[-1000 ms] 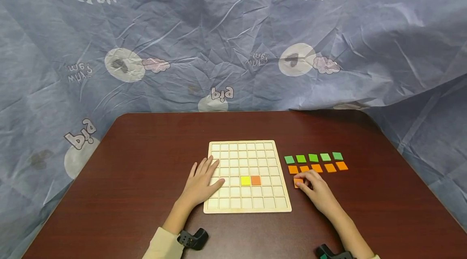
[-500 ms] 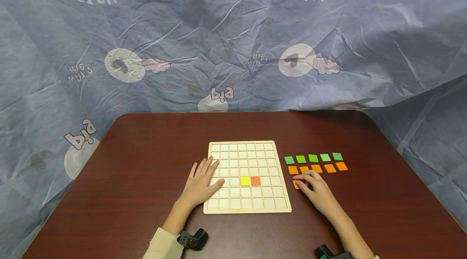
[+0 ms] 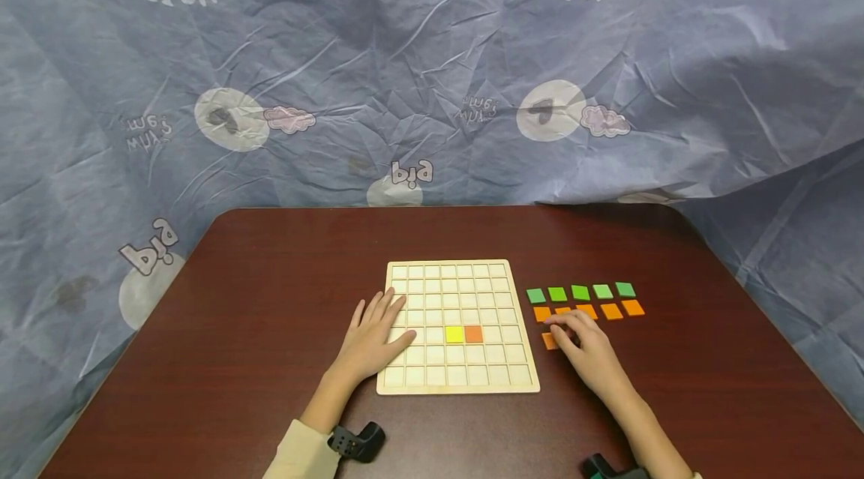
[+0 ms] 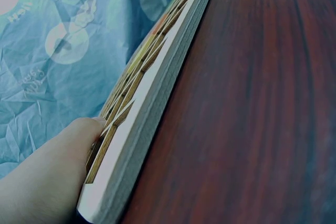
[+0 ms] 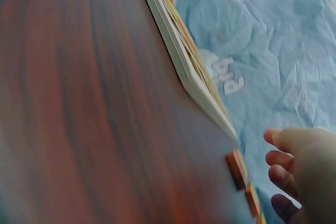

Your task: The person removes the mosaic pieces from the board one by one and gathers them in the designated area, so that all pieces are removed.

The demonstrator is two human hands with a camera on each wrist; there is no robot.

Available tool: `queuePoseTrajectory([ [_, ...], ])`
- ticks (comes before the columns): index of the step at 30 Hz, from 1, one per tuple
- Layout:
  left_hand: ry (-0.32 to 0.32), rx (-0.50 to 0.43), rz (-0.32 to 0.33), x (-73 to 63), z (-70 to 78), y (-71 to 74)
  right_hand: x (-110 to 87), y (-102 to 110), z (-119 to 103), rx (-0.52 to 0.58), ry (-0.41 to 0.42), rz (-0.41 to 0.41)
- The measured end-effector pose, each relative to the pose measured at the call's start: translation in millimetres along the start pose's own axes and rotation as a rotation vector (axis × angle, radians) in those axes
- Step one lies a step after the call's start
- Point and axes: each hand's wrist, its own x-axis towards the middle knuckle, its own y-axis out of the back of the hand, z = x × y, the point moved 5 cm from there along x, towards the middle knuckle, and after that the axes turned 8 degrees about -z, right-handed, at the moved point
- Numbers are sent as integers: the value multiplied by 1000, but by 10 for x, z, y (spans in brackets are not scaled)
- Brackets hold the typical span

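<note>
My left hand rests with fingers spread on the left edge of a pale wooden grid board. In the left wrist view, its thumb lies over the board's rim. A yellow tile and a red-orange tile sit side by side in the grid. Right of the board, my right hand hovers over a single orange tile, partly hidden by the fingers. From the right wrist view, the thumb and fingers hang loosely above that tile, apart from it and holding nothing.
Beyond the right hand lie a row of green tiles and a row of orange tiles, partly covered by the fingers. Everything stands on a dark brown table. A blue-grey printed cloth hangs behind it.
My right fingers have come off the orange tile and lifted slightly. That tile has shifted a little toward the board. The left hand has stayed in place.
</note>
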Motion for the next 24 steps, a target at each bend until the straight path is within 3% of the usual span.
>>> queuePoseTrajectory([
  [14, 1, 3, -1, 5, -5, 0, 99, -189, -587, 59, 72, -27],
  [24, 9, 4, -9, 7, -10, 1, 218, -469, -728, 95, 31, -103],
])
